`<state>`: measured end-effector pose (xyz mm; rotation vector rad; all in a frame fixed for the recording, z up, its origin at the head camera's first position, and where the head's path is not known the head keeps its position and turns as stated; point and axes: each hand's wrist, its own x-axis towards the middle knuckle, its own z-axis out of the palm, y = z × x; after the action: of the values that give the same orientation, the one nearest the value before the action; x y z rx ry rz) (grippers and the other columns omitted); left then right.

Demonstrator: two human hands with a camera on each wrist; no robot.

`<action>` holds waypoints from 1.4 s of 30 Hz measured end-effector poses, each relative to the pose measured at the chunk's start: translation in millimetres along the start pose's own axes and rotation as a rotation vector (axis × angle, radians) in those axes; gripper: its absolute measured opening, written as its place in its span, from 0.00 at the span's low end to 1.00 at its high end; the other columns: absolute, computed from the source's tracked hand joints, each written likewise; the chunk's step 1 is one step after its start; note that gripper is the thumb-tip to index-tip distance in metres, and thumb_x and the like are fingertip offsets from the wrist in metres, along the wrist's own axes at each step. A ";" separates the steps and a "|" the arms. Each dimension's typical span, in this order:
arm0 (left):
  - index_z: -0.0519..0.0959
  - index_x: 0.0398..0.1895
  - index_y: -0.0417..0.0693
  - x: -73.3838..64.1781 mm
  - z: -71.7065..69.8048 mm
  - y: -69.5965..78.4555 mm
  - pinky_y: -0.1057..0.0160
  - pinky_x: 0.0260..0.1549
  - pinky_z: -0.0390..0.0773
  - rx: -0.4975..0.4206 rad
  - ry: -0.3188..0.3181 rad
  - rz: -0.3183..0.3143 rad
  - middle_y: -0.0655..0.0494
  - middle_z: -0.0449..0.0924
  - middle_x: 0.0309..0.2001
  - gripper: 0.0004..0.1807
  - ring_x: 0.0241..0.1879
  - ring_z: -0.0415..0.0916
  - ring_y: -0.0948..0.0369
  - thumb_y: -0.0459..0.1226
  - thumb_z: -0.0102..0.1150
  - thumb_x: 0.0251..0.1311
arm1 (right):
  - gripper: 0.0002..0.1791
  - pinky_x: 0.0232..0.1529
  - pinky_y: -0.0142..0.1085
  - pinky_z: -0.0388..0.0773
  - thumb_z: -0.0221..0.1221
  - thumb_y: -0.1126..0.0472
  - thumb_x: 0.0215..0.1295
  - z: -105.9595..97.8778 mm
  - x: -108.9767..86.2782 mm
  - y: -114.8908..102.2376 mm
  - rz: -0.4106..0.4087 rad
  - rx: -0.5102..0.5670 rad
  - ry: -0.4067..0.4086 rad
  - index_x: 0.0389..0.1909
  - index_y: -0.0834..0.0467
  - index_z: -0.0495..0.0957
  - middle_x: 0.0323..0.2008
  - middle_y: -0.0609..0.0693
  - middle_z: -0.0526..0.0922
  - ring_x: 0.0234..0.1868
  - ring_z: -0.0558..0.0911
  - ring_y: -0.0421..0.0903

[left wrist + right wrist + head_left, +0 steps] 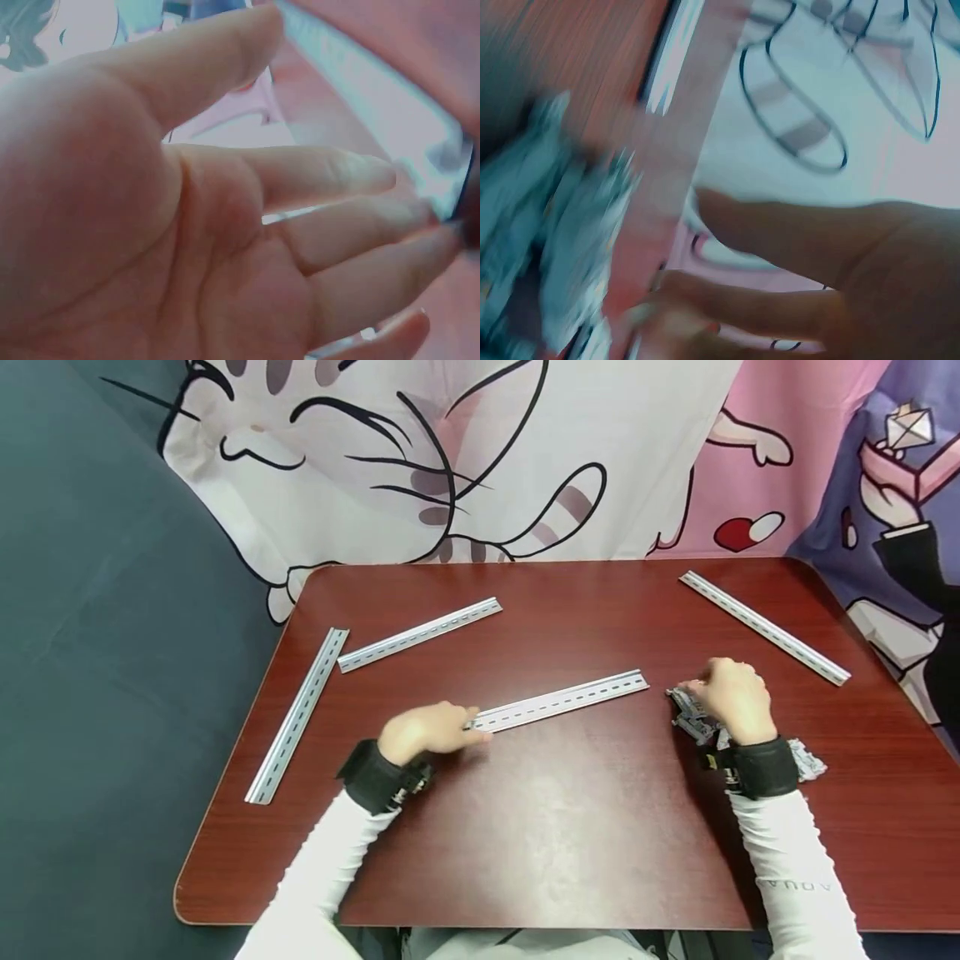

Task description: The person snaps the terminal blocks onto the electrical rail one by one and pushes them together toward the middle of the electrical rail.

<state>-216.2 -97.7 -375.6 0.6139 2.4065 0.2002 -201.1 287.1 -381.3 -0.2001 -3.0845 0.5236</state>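
My left hand (433,729) is at the left end of a slotted metal DIN rail (562,702) in the middle of the table. In the left wrist view its fingers (352,232) are extended, thumb spread away, with the rail (375,90) just beyond the fingertips. My right hand (737,697) hovers over a pile of small grey parts (692,717), partly hidden by the hand and wristband. In the right wrist view, thumb and forefinger stand apart beside the blurred grey parts (562,240), with nothing visibly gripped.
Three more slotted rails lie on the brown table (540,843): one along the left (300,714), one at the back left (420,635), one at the back right (765,627). A printed cartoon cloth (637,452) hangs behind the table's far edge.
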 end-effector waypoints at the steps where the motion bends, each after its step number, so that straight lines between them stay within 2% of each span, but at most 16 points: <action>1: 0.61 0.71 0.37 -3.5 -4.4 -3.9 0.50 0.64 0.67 0.013 0.012 -0.004 0.40 0.67 0.68 0.38 0.68 0.66 0.48 0.56 0.44 0.70 | 0.21 0.18 0.47 0.69 0.65 0.49 0.56 -1.7 -0.5 6.0 0.038 -0.004 -0.039 0.17 0.63 0.77 0.20 0.64 0.76 0.25 0.76 0.64; 3: 0.58 0.72 0.36 -9.1 -9.7 -8.0 0.50 0.66 0.65 0.020 0.022 -0.029 0.39 0.65 0.69 0.39 0.69 0.64 0.48 0.56 0.44 0.70 | 0.25 0.18 0.41 0.67 0.66 0.46 0.55 -2.8 -1.5 14.1 0.095 -0.005 -0.135 0.11 0.59 0.71 0.16 0.56 0.70 0.24 0.73 0.57; 5: 0.55 0.73 0.33 -13.4 -8.0 -8.5 0.49 0.68 0.61 0.024 0.025 -0.036 0.36 0.60 0.71 0.40 0.71 0.59 0.46 0.55 0.44 0.71 | 0.24 0.19 0.41 0.68 0.66 0.46 0.54 -3.4 -2.7 18.5 0.122 -0.007 -0.197 0.11 0.58 0.73 0.17 0.55 0.70 0.25 0.73 0.56; 9: 0.51 0.74 0.31 -20.6 11.4 -5.0 0.49 0.72 0.53 0.006 0.011 0.004 0.34 0.48 0.75 0.42 0.75 0.46 0.44 0.53 0.46 0.70 | 0.20 0.21 0.44 0.72 0.66 0.49 0.55 -1.5 -2.6 20.1 0.116 -0.020 -0.224 0.21 0.64 0.81 0.26 0.65 0.79 0.29 0.77 0.63; 11: 0.50 0.74 0.31 -24.8 22.4 -3.0 0.48 0.72 0.51 -0.008 -0.006 0.003 0.34 0.44 0.76 0.43 0.76 0.43 0.44 0.53 0.47 0.70 | 0.20 0.21 0.44 0.71 0.66 0.49 0.55 1.4 -1.0 18.6 0.108 -0.023 -0.219 0.21 0.64 0.80 0.25 0.65 0.78 0.29 0.77 0.62; 13: 0.50 0.73 0.30 -27.2 30.0 -1.3 0.46 0.72 0.51 -0.010 -0.007 -0.009 0.34 0.42 0.76 0.44 0.76 0.41 0.44 0.53 0.49 0.69 | 0.21 0.20 0.42 0.69 0.67 0.49 0.54 4.2 1.0 16.3 0.105 -0.015 -0.196 0.19 0.64 0.77 0.22 0.62 0.75 0.27 0.75 0.60; 17: 0.47 0.73 0.28 -26.9 34.2 1.4 0.47 0.73 0.49 -0.018 -0.003 -0.023 0.33 0.36 0.76 0.46 0.77 0.37 0.43 0.54 0.50 0.68 | 0.21 0.20 0.43 0.68 0.67 0.50 0.55 7.7 3.2 11.7 0.054 0.018 -0.116 0.23 0.66 0.76 0.22 0.61 0.75 0.28 0.75 0.58; 20: 0.46 0.73 0.27 -23.8 34.8 2.6 0.47 0.73 0.49 -0.010 -0.012 -0.015 0.32 0.34 0.76 0.47 0.77 0.37 0.43 0.54 0.50 0.68 | 0.18 0.25 0.49 0.72 0.64 0.53 0.59 9.0 2.4 8.5 -0.007 0.053 -0.066 0.34 0.68 0.82 0.31 0.67 0.82 0.35 0.78 0.65; 22: 0.44 0.74 0.28 -21.4 35.2 4.0 0.48 0.73 0.50 -0.002 -0.026 -0.015 0.32 0.33 0.76 0.48 0.77 0.36 0.43 0.55 0.50 0.68 | 0.17 0.28 0.51 0.72 0.63 0.54 0.61 9.5 1.2 5.4 -0.042 0.072 -0.037 0.34 0.67 0.83 0.31 0.66 0.84 0.37 0.79 0.66; 24: 0.43 0.74 0.29 -19.6 35.6 6.3 0.49 0.73 0.49 0.014 -0.045 -0.024 0.32 0.32 0.76 0.49 0.77 0.36 0.44 0.56 0.50 0.67 | 0.16 0.27 0.48 0.71 0.62 0.55 0.63 8.8 -1.1 2.2 -0.077 0.096 -0.011 0.34 0.66 0.84 0.31 0.65 0.84 0.34 0.80 0.64; 27: 0.42 0.75 0.33 -17.4 34.8 10.9 0.50 0.74 0.48 0.045 -0.070 -0.036 0.34 0.31 0.76 0.50 0.77 0.36 0.45 0.57 0.52 0.66 | 0.13 0.24 0.41 0.68 0.63 0.57 0.62 7.7 -4.1 -5.5 -0.166 0.117 0.050 0.31 0.66 0.85 0.27 0.62 0.85 0.26 0.79 0.56; 31: 0.42 0.77 0.38 -19.0 33.5 15.8 0.52 0.74 0.46 0.094 -0.084 -0.044 0.38 0.32 0.77 0.51 0.77 0.34 0.46 0.58 0.53 0.64 | 0.10 0.22 0.36 0.65 0.64 0.58 0.60 12.5 -6.0 -31.6 -0.292 0.146 0.045 0.28 0.62 0.85 0.22 0.56 0.84 0.21 0.74 0.46; 34: 0.44 0.77 0.40 -19.4 30.3 19.1 0.53 0.74 0.45 0.122 -0.083 -0.044 0.39 0.33 0.78 0.50 0.78 0.33 0.47 0.59 0.53 0.64 | 0.09 0.24 0.36 0.66 0.64 0.58 0.61 18.6 -5.9 -60.9 -0.361 0.165 -0.029 0.27 0.60 0.83 0.21 0.51 0.82 0.21 0.73 0.44; 38: 0.45 0.76 0.37 -19.6 26.5 22.3 0.54 0.74 0.46 0.144 -0.083 -0.066 0.38 0.35 0.77 0.51 0.78 0.34 0.47 0.59 0.52 0.64 | 0.07 0.25 0.37 0.70 0.63 0.60 0.60 31.9 -5.3 -104.5 -0.461 0.156 -0.109 0.26 0.59 0.80 0.21 0.49 0.83 0.22 0.76 0.43; 42: 0.46 0.75 0.33 -19.0 26.2 24.0 0.54 0.74 0.49 0.181 -0.101 -0.104 0.37 0.37 0.77 0.51 0.77 0.37 0.47 0.60 0.51 0.64 | 0.06 0.25 0.37 0.71 0.62 0.60 0.58 53.8 -8.7 -149.6 -0.534 0.130 -0.175 0.25 0.56 0.79 0.21 0.48 0.82 0.21 0.76 0.42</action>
<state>-177.9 -85.8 -378.8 0.5635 2.3668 -0.0921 -212.6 128.3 -382.7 0.6822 -3.0489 0.7315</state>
